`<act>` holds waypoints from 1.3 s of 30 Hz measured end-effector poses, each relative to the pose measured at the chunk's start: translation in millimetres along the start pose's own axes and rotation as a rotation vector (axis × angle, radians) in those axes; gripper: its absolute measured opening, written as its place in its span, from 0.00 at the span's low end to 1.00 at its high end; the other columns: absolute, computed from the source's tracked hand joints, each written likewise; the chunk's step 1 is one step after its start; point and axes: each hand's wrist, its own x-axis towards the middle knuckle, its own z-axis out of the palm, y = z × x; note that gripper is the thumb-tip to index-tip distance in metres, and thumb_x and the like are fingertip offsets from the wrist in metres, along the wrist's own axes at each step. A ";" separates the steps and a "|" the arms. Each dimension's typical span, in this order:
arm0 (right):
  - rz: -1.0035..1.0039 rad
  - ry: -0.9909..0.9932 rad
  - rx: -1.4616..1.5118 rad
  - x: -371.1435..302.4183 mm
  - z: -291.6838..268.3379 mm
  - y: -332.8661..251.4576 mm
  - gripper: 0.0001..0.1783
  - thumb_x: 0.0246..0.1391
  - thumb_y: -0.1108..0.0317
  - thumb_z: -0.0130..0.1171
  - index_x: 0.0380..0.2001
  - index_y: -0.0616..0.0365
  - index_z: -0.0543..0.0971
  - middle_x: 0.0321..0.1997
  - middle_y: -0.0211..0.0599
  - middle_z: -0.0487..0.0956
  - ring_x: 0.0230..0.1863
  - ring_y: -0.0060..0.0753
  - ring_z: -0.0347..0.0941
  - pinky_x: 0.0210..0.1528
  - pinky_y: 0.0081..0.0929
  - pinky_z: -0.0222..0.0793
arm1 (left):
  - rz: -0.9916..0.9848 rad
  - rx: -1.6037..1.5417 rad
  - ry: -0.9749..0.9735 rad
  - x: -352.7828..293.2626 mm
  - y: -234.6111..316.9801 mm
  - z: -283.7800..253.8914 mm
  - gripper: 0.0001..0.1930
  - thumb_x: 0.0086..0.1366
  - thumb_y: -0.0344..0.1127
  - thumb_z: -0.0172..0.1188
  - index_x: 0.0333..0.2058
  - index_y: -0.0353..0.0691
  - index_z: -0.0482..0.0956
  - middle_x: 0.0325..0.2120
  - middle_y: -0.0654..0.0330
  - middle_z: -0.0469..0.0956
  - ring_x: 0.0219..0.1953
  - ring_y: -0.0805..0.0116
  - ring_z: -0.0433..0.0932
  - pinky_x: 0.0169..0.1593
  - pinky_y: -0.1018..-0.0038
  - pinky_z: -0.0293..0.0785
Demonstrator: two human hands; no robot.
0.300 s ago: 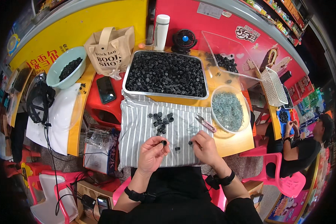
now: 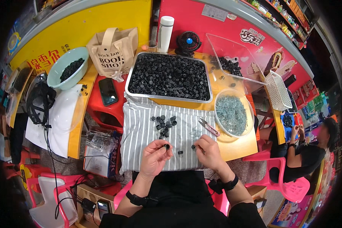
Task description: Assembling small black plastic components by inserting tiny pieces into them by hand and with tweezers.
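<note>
My left hand (image 2: 154, 156) is closed in a pinch, with a small round black cap (image 2: 167, 146) between thumb and fingertips, its hollow end turned up. Opposite it, my right hand (image 2: 209, 152) has its fingers drawn together at a small black cap (image 2: 193, 147). Between the hands another black piece (image 2: 180, 152) lies on the grey-and-white striped cloth (image 2: 140, 133). Beyond them sits a loose pile of black caps (image 2: 164, 126). Thread snips (image 2: 209, 127) with a pink handle lie beyond my right hand, close to a few thin clear bits.
A metal tray (image 2: 212, 99) full of black caps stands at the back. To the right is a round clear tub (image 2: 250, 127) of greenish clear pieces. A white bottle (image 2: 165, 34), small fan (image 2: 189, 42) and cloth bag (image 2: 114, 53) stand behind. Another person (image 2: 307, 155) sits far right.
The view has shifted slightly. Both hands keep nearly the same place and grip, with the right fingers bent a little differently.
</note>
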 end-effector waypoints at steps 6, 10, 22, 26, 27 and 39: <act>-0.075 -0.087 -0.097 3.0 -3.0 -4.3 0.08 0.37 0.79 0.57 0.26 0.61 0.72 0.28 0.45 0.68 0.31 0.53 0.68 0.31 0.44 0.66 | 0.004 0.012 -0.010 1.1 0.6 -0.6 0.09 0.65 0.25 0.55 0.44 0.31 0.77 0.38 0.51 0.80 0.34 0.68 0.79 0.37 0.76 0.73; -0.093 -0.128 -0.142 4.4 -3.5 -7.3 0.11 0.36 0.79 0.57 0.27 0.61 0.70 0.27 0.45 0.68 0.31 0.52 0.68 0.31 0.44 0.65 | -0.006 0.007 -0.007 -0.3 -0.8 -3.0 0.10 0.65 0.25 0.55 0.44 0.32 0.77 0.38 0.51 0.80 0.34 0.68 0.79 0.37 0.76 0.73; -0.161 -0.172 -0.177 10.3 -2.9 -14.3 0.07 0.38 0.79 0.56 0.23 0.61 0.69 0.27 0.45 0.69 0.31 0.51 0.69 0.33 0.42 0.67 | -0.014 0.010 -0.028 0.7 -1.3 -5.3 0.10 0.65 0.25 0.55 0.45 0.31 0.76 0.39 0.52 0.80 0.35 0.69 0.79 0.37 0.77 0.72; -0.128 0.005 -0.114 -3.5 10.9 -16.9 0.06 0.39 0.79 0.58 0.25 0.62 0.74 0.29 0.44 0.71 0.32 0.49 0.69 0.34 0.40 0.67 | -0.010 0.011 -0.027 -0.9 -1.1 -4.1 0.10 0.65 0.25 0.55 0.45 0.31 0.76 0.39 0.53 0.80 0.35 0.69 0.79 0.38 0.77 0.73; -0.099 0.051 -0.120 -5.1 14.6 -19.1 0.07 0.40 0.78 0.60 0.27 0.62 0.75 0.31 0.43 0.72 0.33 0.49 0.70 0.34 0.39 0.67 | -0.004 0.017 -0.010 -0.4 -1.7 -2.7 0.10 0.65 0.25 0.55 0.44 0.32 0.76 0.38 0.52 0.80 0.34 0.68 0.79 0.37 0.76 0.73; 0.087 0.115 0.017 -16.0 1.9 -12.1 0.13 0.39 0.79 0.66 0.33 0.61 0.78 0.34 0.42 0.76 0.37 0.47 0.73 0.38 0.36 0.69 | -0.015 0.041 -0.004 0.2 -0.9 -3.4 0.10 0.64 0.24 0.55 0.45 0.32 0.76 0.39 0.51 0.80 0.34 0.67 0.79 0.38 0.75 0.73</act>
